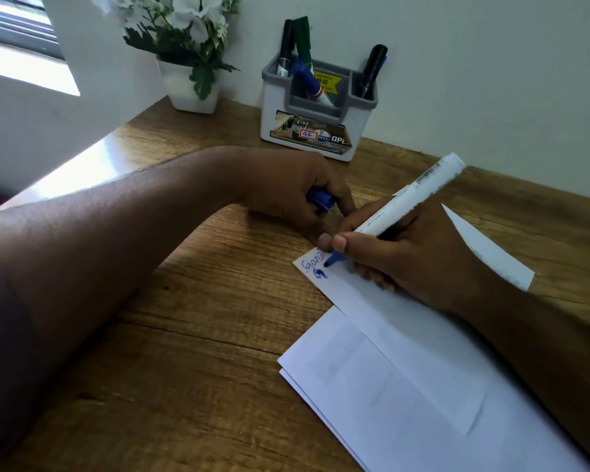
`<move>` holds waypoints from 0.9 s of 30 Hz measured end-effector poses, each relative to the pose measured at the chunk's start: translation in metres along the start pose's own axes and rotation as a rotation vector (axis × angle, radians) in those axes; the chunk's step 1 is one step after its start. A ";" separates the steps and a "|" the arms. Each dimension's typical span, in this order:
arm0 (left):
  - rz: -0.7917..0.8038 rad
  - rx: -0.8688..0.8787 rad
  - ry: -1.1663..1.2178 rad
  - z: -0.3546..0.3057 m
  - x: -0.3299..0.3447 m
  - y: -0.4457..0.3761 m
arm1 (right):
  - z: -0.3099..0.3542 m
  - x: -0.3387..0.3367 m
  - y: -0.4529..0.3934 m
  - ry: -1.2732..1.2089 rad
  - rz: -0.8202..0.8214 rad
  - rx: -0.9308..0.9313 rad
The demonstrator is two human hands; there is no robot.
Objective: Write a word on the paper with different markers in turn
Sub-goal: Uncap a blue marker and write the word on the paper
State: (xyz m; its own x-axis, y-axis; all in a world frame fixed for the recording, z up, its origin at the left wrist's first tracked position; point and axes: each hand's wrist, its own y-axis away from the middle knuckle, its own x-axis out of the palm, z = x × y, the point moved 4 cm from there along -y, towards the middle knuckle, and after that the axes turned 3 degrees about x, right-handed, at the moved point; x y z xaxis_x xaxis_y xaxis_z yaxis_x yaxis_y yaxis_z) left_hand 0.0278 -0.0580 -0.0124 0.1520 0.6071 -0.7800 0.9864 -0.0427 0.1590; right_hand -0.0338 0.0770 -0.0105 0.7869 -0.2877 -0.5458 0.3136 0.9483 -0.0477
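your wooden table [191, 352] fills the view, its far edge against a pale wall. under your right forearm lie the white sheets of paper [406, 376], the top one reaching up to both grips. your left hand [297, 195] rests on the table just beyond the paper's top corner, its grip curled shut around a blue cap [321, 199], one fingertip pressing down the paper's edge. your right hand [402, 253] sits on the paper, touching the left, its grip pinched around a white-barrelled marker [409, 195] that slants up and away from you. the marker's blue tip [331, 260] meets the paper just below your right thumb. beside the tip, toward your left arm, a line of thin blue handwriting [312, 264] runs along the top edge, with a thicker blue stroke [320, 274] under it. well beyond the left grip, against the wall, stands a grey-and-white organiser [321, 131] holding several more markers [304, 63], and to its left a white pot of white flowers [191, 86].
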 end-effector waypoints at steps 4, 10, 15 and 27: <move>0.000 -0.004 -0.003 0.000 0.000 0.000 | 0.000 0.000 0.000 0.092 0.026 0.004; 0.011 0.012 -0.005 0.001 0.001 -0.001 | -0.003 -0.002 -0.001 0.097 -0.026 0.010; 0.012 0.016 0.001 0.001 0.001 -0.001 | -0.003 -0.001 0.000 0.062 -0.086 -0.024; 0.006 0.019 0.001 0.000 0.000 -0.001 | 0.005 0.001 0.000 0.040 -0.105 -0.012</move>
State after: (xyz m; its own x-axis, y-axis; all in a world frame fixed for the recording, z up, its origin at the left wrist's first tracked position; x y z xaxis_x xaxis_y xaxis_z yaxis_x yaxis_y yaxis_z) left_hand 0.0265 -0.0581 -0.0127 0.1582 0.6078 -0.7782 0.9864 -0.0618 0.1523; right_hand -0.0301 0.0764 -0.0073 0.7281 -0.3805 -0.5702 0.3872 0.9147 -0.1161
